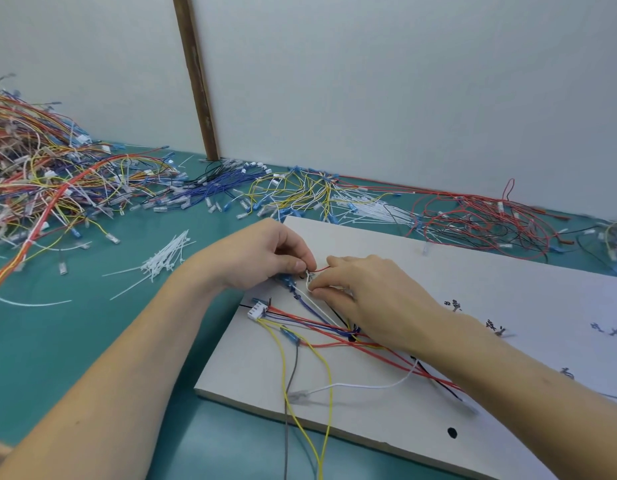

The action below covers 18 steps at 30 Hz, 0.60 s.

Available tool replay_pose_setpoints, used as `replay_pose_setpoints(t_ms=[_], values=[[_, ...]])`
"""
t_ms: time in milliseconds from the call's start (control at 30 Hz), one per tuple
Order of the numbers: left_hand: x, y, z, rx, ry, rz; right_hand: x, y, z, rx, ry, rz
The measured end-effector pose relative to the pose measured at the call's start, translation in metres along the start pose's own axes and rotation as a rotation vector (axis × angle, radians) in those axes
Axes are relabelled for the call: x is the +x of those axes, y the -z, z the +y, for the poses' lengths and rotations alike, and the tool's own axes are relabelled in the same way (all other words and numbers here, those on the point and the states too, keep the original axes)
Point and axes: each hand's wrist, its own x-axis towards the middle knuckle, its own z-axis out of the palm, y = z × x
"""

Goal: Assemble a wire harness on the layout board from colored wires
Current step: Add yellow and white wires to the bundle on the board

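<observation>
The pale layout board (473, 271) lies on the green table. On it run red, blue, yellow and white wires (321, 327) that fan out from a white connector (258, 310) near the board's left edge. My left hand (265, 254) pinches the wire ends at a peg near the board's upper left. My right hand (366, 292) meets it there and pinches a white cable tie (309, 282) looped around the wires. A red wire (321, 269) arcs between the two hands. Yellow and grey wires (289, 393) hang over the board's front edge.
A big tangle of colored wires (40, 174) covers the table's left. Blue, yellow and red wire bundles (473, 216) lie along the wall behind the board. A loose bunch of white cable ties (165, 258) sits left of my left hand.
</observation>
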Motion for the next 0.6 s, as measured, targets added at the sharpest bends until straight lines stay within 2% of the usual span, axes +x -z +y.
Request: replay_pose_setpoints(t_ms=[133, 367, 533, 600], values=[[0.0, -0.003, 0.003, 0.068, 0.001, 0.02, 0.002, 0.0, -0.004, -0.05, -0.003, -0.031], [-0.006, -0.008, 0.007, 0.089, 0.008, 0.046, -0.004, 0.008, 0.006, 0.079, -0.02, -0.048], [-0.005, -0.01, 0.009, 0.055, 0.017, 0.047, -0.017, 0.008, 0.0, -0.111, -0.005, 0.001], [-0.004, -0.012, 0.009, 0.058, 0.006, 0.058, -0.029, 0.013, -0.008, -0.197, -0.058, 0.033]])
